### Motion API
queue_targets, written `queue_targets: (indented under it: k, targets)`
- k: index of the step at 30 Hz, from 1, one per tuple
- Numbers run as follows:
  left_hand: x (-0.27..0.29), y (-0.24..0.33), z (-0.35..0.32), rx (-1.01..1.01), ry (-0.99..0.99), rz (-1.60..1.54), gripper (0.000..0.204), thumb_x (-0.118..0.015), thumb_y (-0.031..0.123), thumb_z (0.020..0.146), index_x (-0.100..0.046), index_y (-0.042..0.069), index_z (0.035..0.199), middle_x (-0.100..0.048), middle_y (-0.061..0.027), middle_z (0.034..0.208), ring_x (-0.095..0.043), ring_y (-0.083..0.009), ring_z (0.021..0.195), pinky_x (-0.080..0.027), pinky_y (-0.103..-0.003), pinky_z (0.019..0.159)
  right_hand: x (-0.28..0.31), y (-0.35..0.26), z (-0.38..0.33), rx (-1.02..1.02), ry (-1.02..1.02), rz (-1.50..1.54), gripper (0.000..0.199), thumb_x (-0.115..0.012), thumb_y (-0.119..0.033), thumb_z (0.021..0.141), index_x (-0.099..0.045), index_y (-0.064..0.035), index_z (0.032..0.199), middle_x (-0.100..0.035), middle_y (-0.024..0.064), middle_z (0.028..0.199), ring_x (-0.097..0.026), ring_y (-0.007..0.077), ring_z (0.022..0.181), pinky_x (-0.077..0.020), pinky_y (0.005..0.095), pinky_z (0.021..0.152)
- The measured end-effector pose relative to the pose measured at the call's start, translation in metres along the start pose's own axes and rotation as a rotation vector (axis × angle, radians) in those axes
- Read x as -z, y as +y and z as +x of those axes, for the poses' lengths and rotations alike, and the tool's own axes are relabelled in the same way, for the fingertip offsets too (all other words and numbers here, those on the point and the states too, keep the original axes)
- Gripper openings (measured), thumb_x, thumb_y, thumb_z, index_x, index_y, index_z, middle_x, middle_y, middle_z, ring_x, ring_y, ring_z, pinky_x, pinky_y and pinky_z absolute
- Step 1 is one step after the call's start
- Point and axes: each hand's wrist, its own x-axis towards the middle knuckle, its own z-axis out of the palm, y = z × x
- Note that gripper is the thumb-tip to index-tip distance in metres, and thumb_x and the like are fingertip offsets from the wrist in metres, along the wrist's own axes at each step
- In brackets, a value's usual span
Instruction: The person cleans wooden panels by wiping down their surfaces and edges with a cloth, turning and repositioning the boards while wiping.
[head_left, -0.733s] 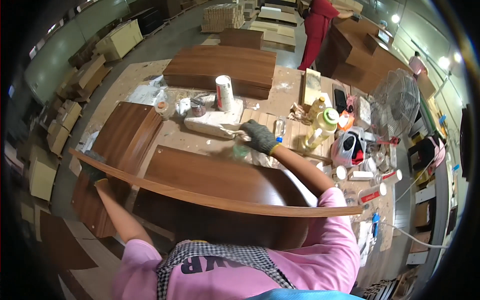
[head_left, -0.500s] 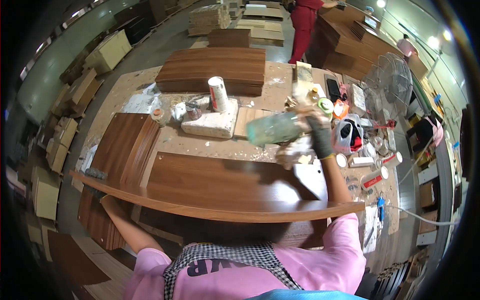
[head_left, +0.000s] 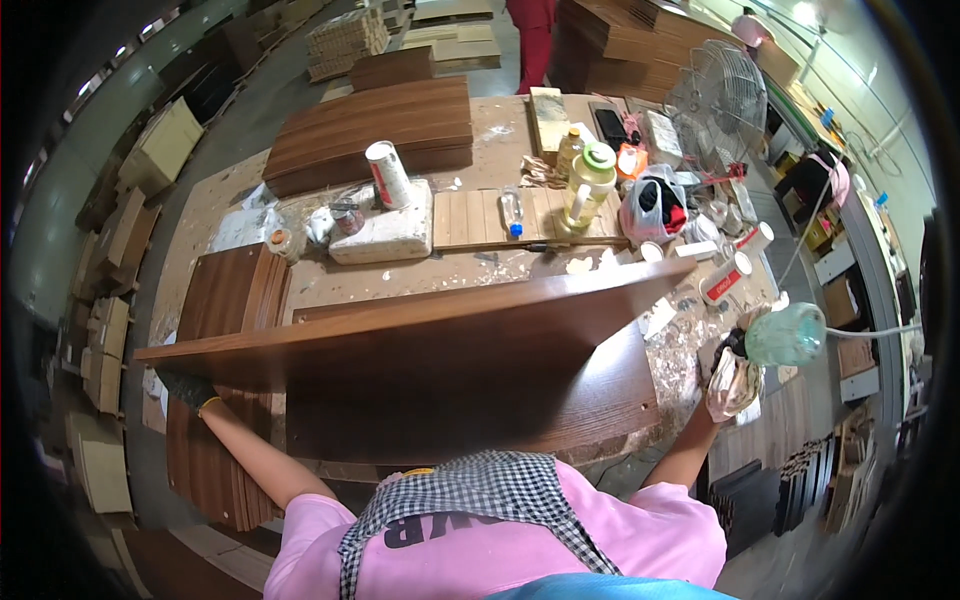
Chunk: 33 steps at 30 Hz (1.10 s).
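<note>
A long brown wood-grain board [head_left: 420,325] is held up on a slant, its right end farther from me than its left. My left hand [head_left: 186,388], in a dark knitted glove, grips the board's left end; the board partly hides its fingers. Off to the right, past the board, my gloved right hand [head_left: 728,348] is closed round a clear greenish bottle [head_left: 787,335], its base pointing outward. A crumpled whitish rag [head_left: 735,388] is bunched in the same hand. Under the raised board another brown board [head_left: 610,405] lies flat on the worktable.
Brown boards [head_left: 225,300] are stacked at left, with another stack [head_left: 370,130] at the back. A foam block [head_left: 385,240] carries a white tube [head_left: 387,175]. A yellow-green bottle [head_left: 590,188], plastic bag [head_left: 655,205] and fan [head_left: 715,105] stand at the right.
My right hand has swung from above the table's middle out to the right with the bottle and rag. The board's right end has moved away from me; my left hand still grips its left end.
</note>
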Motion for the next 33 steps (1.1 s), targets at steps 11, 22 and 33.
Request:
queue_targets:
  k: [11, 22, 33]
  targets:
    - [-0.074, 0.045, -0.036, 0.126, 0.018, -0.219, 0.053, -0.044, 0.040, 0.109, -0.051, 0.003, 0.146, -0.059, -0.0141, 0.141, -0.060, -0.0310, 0.122, -0.048, -0.042, 0.107, -0.122, -0.030, -0.085, 0.414, -0.335, -1.700, 0.038, -0.076, -0.020, 0.086, -0.067, -0.0108, 0.122, -0.068, 0.0173, 0.120, -0.066, 0.0351, 0.110, -0.0512, 0.0395, 0.094]
    - [-0.078, 0.058, -0.067, 0.052, 0.025, -0.089, 0.055, -0.042, 0.043, 0.109, -0.051, 0.003, 0.146, -0.057, -0.0149, 0.143, -0.060, -0.0305, 0.122, -0.047, -0.043, 0.108, -0.116, -0.046, -0.043, 0.432, -0.667, -2.030, 0.038, -0.077, -0.022, 0.084, -0.068, -0.0075, 0.118, -0.071, 0.0170, 0.112, -0.067, 0.0347, 0.104, -0.0519, 0.0405, 0.093]
    - [-0.094, 0.041, -0.058, -0.065, 0.065, -0.024, 0.052, -0.038, 0.035, 0.112, -0.052, -0.004, 0.144, -0.060, -0.0172, 0.140, -0.059, -0.0270, 0.121, -0.046, -0.040, 0.106, -0.316, -0.089, -0.100, 0.625, -0.817, -1.187, 0.043, -0.058, -0.022, 0.102, -0.059, -0.0012, 0.139, -0.057, 0.0110, 0.142, -0.057, 0.0237, 0.128, -0.0466, 0.0403, 0.109]
